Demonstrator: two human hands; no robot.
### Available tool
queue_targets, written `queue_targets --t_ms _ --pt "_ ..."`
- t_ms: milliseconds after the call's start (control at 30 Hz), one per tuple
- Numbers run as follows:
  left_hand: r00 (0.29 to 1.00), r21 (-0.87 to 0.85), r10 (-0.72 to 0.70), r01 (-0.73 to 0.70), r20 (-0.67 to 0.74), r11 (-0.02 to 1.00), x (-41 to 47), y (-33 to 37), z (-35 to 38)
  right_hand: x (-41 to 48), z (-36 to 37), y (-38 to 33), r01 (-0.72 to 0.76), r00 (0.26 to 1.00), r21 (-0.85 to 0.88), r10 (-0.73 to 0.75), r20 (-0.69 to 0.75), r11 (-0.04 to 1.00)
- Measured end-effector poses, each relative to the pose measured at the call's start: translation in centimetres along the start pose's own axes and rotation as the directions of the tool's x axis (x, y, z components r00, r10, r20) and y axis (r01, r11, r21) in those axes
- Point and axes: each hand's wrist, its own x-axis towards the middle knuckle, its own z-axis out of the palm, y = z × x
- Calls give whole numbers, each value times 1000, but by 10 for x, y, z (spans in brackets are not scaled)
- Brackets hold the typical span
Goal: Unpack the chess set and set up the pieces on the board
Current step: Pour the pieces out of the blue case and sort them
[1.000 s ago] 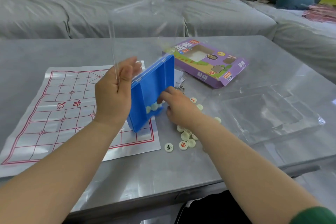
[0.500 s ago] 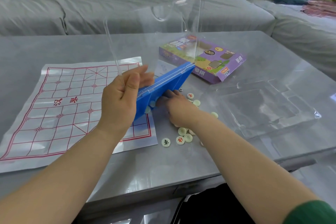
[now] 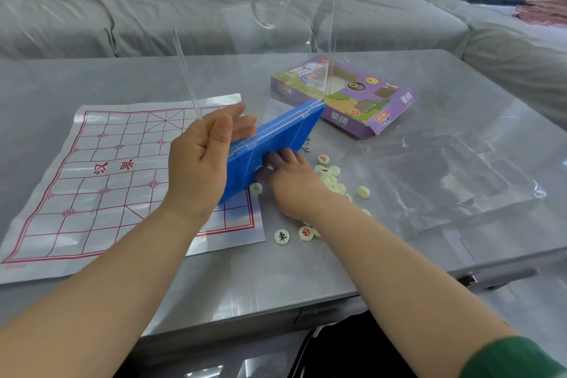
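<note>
**A:** Where do we stand on this one?

**B:** Unpacking is well along, I'd say. The purple cardboard box (image 3: 343, 101) lies flat toward the far edge of the grey table (image 3: 214, 270). The clear moulded plastic insert (image 3: 445, 187) is out near the right edge. The white paper board with red grid lines (image 3: 107, 178) is spread on the left side.

**A:** And the pieces?

**B:** They look mid-tip. The left hand (image 3: 202, 166) grips the near end of the blue plastic tray (image 3: 276, 138), thumb in front and fingers behind. It holds the tray tilted over the board's right edge, with the clear plastic lid (image 3: 260, 64) standing up. The right hand (image 3: 291, 187) is at the tray's open side, fingers bent among the round cream-white discs (image 3: 334, 170). Whether it pinches one, I can't tell.

**A:** Give me a count.

**B:** One board, one tray with one lid, one box and one insert. About a dozen discs show on the table to the right of the board, and one sits at the tray's lower lip. More are hidden under the right hand, so there's no firm total.

**A:** What's left?

**B:** Nearly all the setup. Not one disc sits on a grid point. Each has to be sorted by its red or dark marking and then placed.
</note>
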Motion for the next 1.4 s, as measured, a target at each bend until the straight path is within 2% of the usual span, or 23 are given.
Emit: queue_targets --t_ms 167,267,333,400,533,700,933,1000,1067,1100,1167,1200,1267,1333,1367,1400 --pt "1000 -27 -18 18 -8 999 4 -1 -1 -7 -2 11 -56 998 -4 56 -10 998" --pt "1000 -41 -24 24 -8 999 5 -1 -1 -5 -6 11 -123 992 89 124 -5 988" --pt "1000 -47 -30 30 -5 998 6 -1 -1 -2 -6 8 -121 992 117 115 55 986" --pt "999 -50 -34 34 0 998 6 -1 -2 2 -4 5 -101 988 73 91 124 992" --pt "1000 -53 -30 30 -6 998 8 -2 -3 9 0 12 -180 976 -13 180 121 984" --pt "999 -50 -39 39 -14 998 10 -2 -3 3 -4 26 -263 950 44 250 187 964" --pt "995 -78 -50 44 -81 996 16 -1 -8 4 -5 25 -198 980 201 192 46 960" --pt "989 -125 -77 61 -126 990 21 0 -14 5 -4 21 -207 972 349 231 -31 914" --pt "971 -221 -145 102 -189 970 27 3 -23 7 -5 15 -233 915 601 381 -130 765" --pt "955 -290 -194 125 -223 949 30 5 -28 10 -7 12 -238 866 734 481 -135 636" --pt "911 -431 -302 162 -280 888 35 9 -39 15 -13 4 -237 780 915 625 -21 327" --pt "890 -484 -350 178 -293 857 36 10 -44 16 -17 -2 -252 763 949 643 75 188" --pt "863 -538 -412 207 -293 817 33 12 -55 17 -23 -14 -267 788 961 556 263 -76" --pt "851 -557 -440 226 -287 799 26 11 -64 16 -28 -29 -245 856 913 370 361 -325" --pt "850 -548 -442 233 -287 803 22 9 -68 16 -28 -36 -235 880 895 309 362 -380" --pt "856 -527 -434 240 -282 815 18 8 -73 16 -28 -43 -226 890 892 289 353 -391"
